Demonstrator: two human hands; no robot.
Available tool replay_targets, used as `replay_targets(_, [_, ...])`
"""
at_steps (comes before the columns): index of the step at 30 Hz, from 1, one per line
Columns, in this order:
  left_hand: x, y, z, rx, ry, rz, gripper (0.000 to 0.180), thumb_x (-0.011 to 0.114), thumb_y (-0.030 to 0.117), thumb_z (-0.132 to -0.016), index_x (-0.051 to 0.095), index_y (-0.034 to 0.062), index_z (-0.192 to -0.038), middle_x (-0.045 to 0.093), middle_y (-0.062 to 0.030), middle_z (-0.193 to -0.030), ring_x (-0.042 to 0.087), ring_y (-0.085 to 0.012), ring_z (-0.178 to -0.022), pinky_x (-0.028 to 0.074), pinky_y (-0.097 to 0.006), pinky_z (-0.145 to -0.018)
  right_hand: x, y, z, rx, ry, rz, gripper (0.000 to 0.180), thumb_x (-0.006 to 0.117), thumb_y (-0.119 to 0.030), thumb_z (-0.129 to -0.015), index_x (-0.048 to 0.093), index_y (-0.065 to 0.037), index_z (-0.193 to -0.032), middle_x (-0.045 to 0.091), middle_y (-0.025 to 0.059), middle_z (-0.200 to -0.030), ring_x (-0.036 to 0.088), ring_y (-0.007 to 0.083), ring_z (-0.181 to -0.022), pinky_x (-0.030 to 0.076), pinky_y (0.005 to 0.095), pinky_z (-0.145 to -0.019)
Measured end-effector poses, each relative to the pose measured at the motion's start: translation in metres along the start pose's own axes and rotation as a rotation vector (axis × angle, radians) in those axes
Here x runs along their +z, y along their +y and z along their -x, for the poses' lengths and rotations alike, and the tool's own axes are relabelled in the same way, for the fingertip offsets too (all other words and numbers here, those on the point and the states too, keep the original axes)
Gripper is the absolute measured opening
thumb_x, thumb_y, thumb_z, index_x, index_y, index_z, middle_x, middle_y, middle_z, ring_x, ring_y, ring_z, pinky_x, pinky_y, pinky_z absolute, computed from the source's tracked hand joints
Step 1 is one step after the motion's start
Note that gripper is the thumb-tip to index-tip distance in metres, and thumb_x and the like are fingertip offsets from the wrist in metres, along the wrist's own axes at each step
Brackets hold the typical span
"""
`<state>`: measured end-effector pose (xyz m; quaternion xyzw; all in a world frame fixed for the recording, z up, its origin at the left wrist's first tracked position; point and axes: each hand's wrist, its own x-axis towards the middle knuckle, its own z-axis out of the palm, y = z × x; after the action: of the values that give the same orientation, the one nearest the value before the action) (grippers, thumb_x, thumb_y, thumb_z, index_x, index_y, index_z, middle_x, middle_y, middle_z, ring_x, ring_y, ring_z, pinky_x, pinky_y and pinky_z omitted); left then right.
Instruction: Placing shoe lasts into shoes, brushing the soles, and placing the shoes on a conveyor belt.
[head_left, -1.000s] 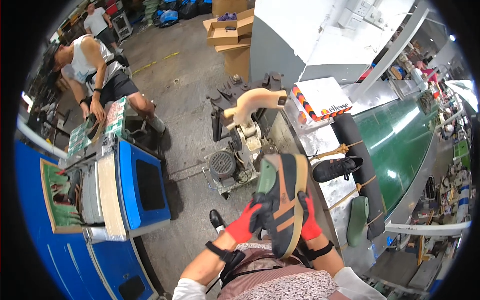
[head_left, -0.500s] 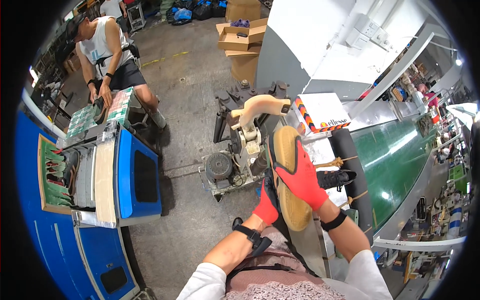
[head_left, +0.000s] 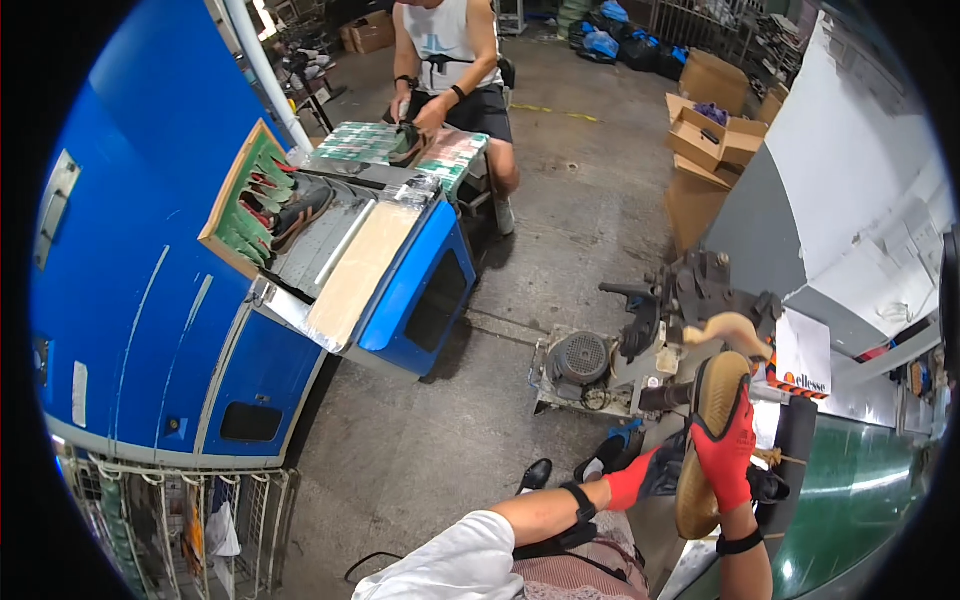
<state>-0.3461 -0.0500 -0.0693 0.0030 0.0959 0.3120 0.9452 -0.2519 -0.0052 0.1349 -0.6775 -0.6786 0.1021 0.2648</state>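
View swings left vs half a second ago: held shoe goes from just right of centre to lower right of frame, blue machine fills more of the left side. Sole faces the camera in both.

Now, big to small. Big blue boxy metal machine (head_left: 140, 330) on the left; a dark shoe with a tan sole edge (head_left: 300, 212) sits at its opening, by the green strip curtain. Co-worker in a white sleeveless top (head_left: 445, 45) sits beyond it, both hands on another dark shoe (head_left: 405, 148). Shiny green flat surface (head_left: 850, 500) at lower right. Grey motor-driven machine (head_left: 580, 358) with a cream curved arm (head_left: 735, 330) stands on the floor ahead. White box with orange-and-black trim (head_left: 803, 350) just beyond the held shoe.

Dark shoe with a gum-brown sole (head_left: 697, 490) is up in both hands, toe/heel line near vertical. Red-gloved right hand (head_left: 725, 450) lies across the sole, fingers clamped on the shoe. Red-gloved left hand (head_left: 632, 482) is on the upper side; its fingers are hidden, can't tell how they close.
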Motion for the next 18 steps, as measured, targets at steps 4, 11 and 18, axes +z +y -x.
replay_targets(4, [-0.022, 0.003, 0.021, -0.124, -0.082, -0.006, 0.059, 0.039, 0.050, -0.105, 0.055, 0.0017, -0.135, 0.069, -0.0119, -0.123, 0.067, -0.0215, -0.108, 0.051, -0.037, -0.101, 0.002, -0.002, -0.002, -0.015, 0.009, -0.040, 0.096, 0.083, -0.022, -0.071, 0.034, 0.002, -0.149, 0.051, 0.0262, -0.133, 0.055, 0.0445, -0.120, 0.047, 0.0472, -0.100])
replay_targets(11, [0.096, 0.024, -0.016, 0.037, 0.203, 0.130, 0.070, 0.042, 0.068, -0.098, 0.054, 0.0136, -0.142, 0.061, -0.0048, -0.139, 0.059, -0.0245, -0.122, 0.044, -0.038, -0.107, 0.003, 0.008, 0.004, 0.021, 0.063, -0.042, 0.094, 0.080, -0.016, -0.072, 0.032, 0.001, -0.152, 0.048, 0.0249, -0.141, 0.050, 0.0415, -0.130, 0.042, 0.0447, -0.108])
replay_targets(18, [0.103, 0.022, -0.008, 0.123, 0.286, 0.022, 0.071, 0.047, 0.068, -0.097, 0.052, 0.0152, -0.144, 0.058, -0.0024, -0.141, 0.055, -0.0166, -0.124, 0.044, -0.032, -0.104, 0.004, -0.005, 0.019, -0.008, 0.148, -0.111, 0.094, 0.082, -0.018, -0.072, 0.034, 0.003, -0.149, 0.047, 0.0265, -0.139, 0.048, 0.0438, -0.130, 0.040, 0.0460, -0.109])
